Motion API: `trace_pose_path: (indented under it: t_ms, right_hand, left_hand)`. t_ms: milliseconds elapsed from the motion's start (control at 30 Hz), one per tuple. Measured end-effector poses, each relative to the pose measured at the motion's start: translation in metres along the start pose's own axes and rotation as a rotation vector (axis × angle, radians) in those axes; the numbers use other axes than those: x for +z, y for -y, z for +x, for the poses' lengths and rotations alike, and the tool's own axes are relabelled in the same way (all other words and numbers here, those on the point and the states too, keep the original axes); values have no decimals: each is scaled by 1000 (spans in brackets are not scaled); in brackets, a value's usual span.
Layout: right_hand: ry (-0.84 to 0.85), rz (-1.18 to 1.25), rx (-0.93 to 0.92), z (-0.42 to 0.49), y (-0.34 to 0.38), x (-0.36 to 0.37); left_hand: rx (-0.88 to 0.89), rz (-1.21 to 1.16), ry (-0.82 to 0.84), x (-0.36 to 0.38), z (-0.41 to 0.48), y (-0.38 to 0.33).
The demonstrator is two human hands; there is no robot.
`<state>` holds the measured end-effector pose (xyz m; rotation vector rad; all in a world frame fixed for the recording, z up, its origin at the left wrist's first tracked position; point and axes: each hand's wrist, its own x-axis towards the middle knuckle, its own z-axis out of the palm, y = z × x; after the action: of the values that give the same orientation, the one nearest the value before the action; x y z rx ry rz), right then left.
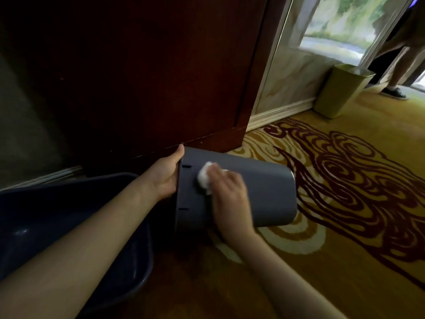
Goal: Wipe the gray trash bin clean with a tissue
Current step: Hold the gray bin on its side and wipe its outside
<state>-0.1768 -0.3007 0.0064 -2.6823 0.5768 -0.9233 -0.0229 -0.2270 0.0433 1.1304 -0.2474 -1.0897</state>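
Observation:
The gray trash bin (264, 192) is tipped on its side above the carpet, its rim toward me and its base pointing right. My left hand (165, 176) grips the rim at the bin's left end, thumb over the top edge. A crumpled white tissue (204, 178) is pressed against the bin's outer wall near the rim. My right hand (230, 196) holds that tissue flat on the wall and looks slightly blurred.
A dark blue plastic tub (92, 226) sits at my lower left, under my left forearm. A dark wooden door or cabinet (138, 77) stands just behind the bin. A gold-coloured bin (340, 90) stands by the wall at upper right, with a person's leg and shoe (394, 92) beyond it.

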Motion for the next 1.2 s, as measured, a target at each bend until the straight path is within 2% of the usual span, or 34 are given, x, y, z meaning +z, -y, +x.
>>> trace_pose_path:
  t_ms: [100, 233, 500, 600, 633, 733, 767, 833, 933, 1033, 1100, 1200]
  right_hand:
    - [60, -35, -95, -11, 37, 29]
    - [80, 29, -92, -10, 5, 21]
    - [-226, -32, 391, -22, -96, -7]
    - [-276, -44, 491, -21, -117, -15]
    - [-288, -26, 526, -18, -122, -18]
    - [-396, 146, 817, 2, -123, -29]
    - [-414, 184, 863, 10, -115, -33]
    - [-367, 206, 753, 26, -85, -34]
    - [-221, 236, 335, 50, -22, -23]
    - [-9, 225, 56, 64, 26, -1]
    - [76, 133, -32, 63, 38, 13]
    - [54, 92, -59, 57, 33, 15]
  left_hand:
    - [-22, -26, -2, 0, 0, -1]
    - [-6, -5, 13, -2, 3, 3]
    - [50, 69, -118, 2, 8, 1]
    - [50, 69, -111, 3, 7, 2]
    - [50, 67, -111, 3, 6, 2]
    - [41, 54, -103, 2, 1, 5]
    - [34, 41, -96, 2, -1, 6]
    - [18, 26, -74, 1, -4, 8]
    - [0, 28, -46, -1, -7, 10]
    - [-2, 23, -16, -6, -8, 8]
    - [-8, 32, -10, -8, -9, 8]
    - [-17, 61, -2, -9, -9, 9]
